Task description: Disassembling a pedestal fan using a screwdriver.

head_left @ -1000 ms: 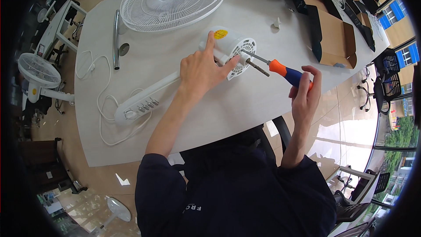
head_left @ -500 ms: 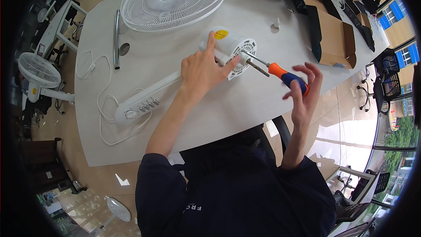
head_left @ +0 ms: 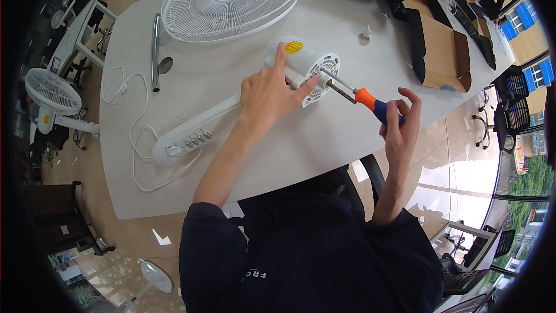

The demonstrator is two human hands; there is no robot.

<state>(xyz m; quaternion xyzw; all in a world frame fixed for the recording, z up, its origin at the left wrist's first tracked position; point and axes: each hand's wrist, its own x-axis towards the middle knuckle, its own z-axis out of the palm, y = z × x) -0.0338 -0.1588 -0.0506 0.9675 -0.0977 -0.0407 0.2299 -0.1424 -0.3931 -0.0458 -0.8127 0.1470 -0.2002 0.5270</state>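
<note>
A white fan motor housing [head_left: 304, 55] with a yellow sticker lies on the table, joined to a white stem with a button panel [head_left: 188, 142]. My left hand [head_left: 269, 97] is wrapped over the housing, its index finger along the top and thumb near the slotted front. From that front a metal shaft [head_left: 341, 92] sticks out. My right hand [head_left: 401, 119] grips the handle end of an orange and blue screwdriver [head_left: 370, 103]. The screwdriver's tip meets the slotted front beside the shaft; the exact contact point is too small to make out.
A white fan grille [head_left: 231, 11] lies at the back, with a chrome tube [head_left: 156, 52] and a grey disc [head_left: 165, 65] to its left. A white cord [head_left: 139, 113] loops at left. A small white part [head_left: 366, 33] and an open cardboard box [head_left: 443, 52] are at right.
My right hand's fingers have closed around the screwdriver's handle, where they were spread loosely before. The left hand and the fan housing have hardly moved.
</note>
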